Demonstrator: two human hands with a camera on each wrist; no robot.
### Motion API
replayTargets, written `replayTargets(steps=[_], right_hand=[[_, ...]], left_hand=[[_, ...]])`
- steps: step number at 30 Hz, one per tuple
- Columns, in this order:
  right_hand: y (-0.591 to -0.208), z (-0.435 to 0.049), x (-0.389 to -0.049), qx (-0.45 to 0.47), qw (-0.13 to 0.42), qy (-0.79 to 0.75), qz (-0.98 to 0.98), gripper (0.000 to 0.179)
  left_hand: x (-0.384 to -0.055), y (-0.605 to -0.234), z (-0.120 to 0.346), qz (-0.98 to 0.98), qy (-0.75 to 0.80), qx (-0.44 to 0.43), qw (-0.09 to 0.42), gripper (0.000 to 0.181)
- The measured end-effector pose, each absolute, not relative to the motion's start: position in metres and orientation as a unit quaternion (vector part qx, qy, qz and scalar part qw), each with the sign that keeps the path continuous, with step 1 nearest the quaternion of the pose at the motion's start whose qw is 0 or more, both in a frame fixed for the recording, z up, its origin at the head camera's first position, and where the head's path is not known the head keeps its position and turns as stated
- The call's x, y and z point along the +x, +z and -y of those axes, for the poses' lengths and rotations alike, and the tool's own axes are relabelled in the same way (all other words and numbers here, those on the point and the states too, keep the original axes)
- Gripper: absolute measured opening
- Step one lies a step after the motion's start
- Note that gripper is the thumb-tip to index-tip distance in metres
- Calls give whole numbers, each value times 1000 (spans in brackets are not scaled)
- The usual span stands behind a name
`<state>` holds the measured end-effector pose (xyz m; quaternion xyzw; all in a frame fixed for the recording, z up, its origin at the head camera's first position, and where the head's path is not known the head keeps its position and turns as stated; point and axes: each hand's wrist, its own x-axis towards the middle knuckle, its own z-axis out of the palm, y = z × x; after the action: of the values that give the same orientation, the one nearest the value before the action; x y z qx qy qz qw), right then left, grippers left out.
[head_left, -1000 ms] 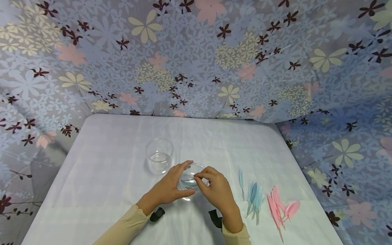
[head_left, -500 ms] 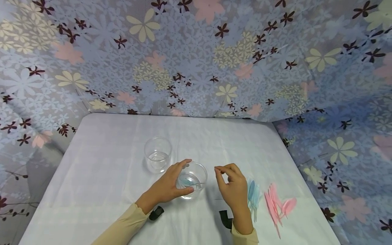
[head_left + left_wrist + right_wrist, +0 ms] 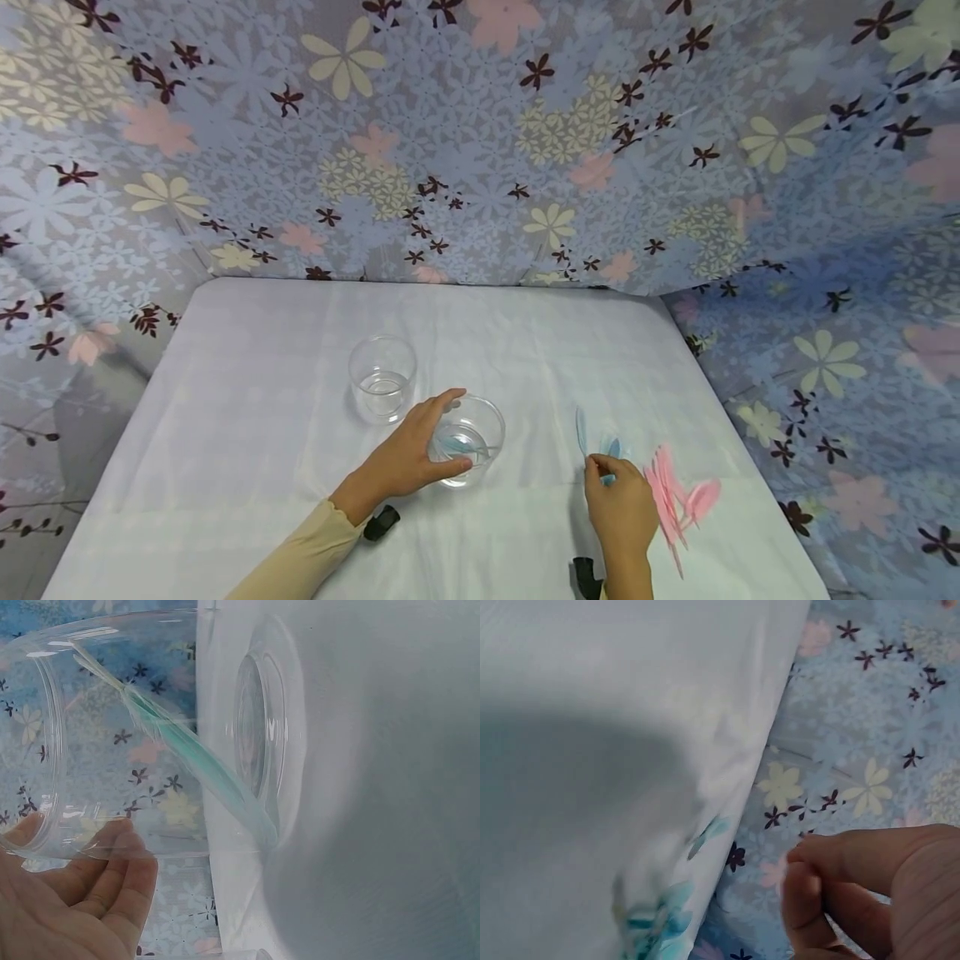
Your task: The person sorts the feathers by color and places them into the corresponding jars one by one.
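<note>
My left hand [image 3: 408,450] holds a clear round jar [image 3: 487,425] by its side, thumb and fingers curled around it. Inside leans a pale blue feather [image 3: 187,754], its tip low near the base and its quill up by the wall. Over the blue feathers on the right is my right hand [image 3: 621,508], thumb and index fingertips together right at the lower end of a single blue feather [image 3: 581,429]. The right wrist view shows nothing between these fingers [image 3: 840,859]. The hand partly hides a bunch of blue feathers [image 3: 613,447].
A second clear jar [image 3: 382,379] stands behind and left of the held one. Pink feathers [image 3: 671,492] lie to the right of my right hand. White cloth covers the table [image 3: 247,392], and a floral curtain [image 3: 465,167] hangs behind it.
My right hand has let go of the feather in the held jar, leaving it inside, then moved right to the blue feathers. My left hand keeps its hold.
</note>
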<state>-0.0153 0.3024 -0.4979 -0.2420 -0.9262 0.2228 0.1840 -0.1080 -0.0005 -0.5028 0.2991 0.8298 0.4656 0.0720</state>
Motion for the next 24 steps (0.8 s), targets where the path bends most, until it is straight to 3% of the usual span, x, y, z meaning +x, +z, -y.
replayTargets(steps=[5,12,24], right_hand=[[-505,-307,-17,-260,170,208,928,17],[-509,-307,-22,-256,191,183,930,15],[-507,-306,-26,-293,116,189,930,19]], left_hand=[[-108,-503,1,-828,470,296,77,89],[-108,-503,1,-824,474,301,74,91],[-109,-506,1,-825,470,306,74,90]])
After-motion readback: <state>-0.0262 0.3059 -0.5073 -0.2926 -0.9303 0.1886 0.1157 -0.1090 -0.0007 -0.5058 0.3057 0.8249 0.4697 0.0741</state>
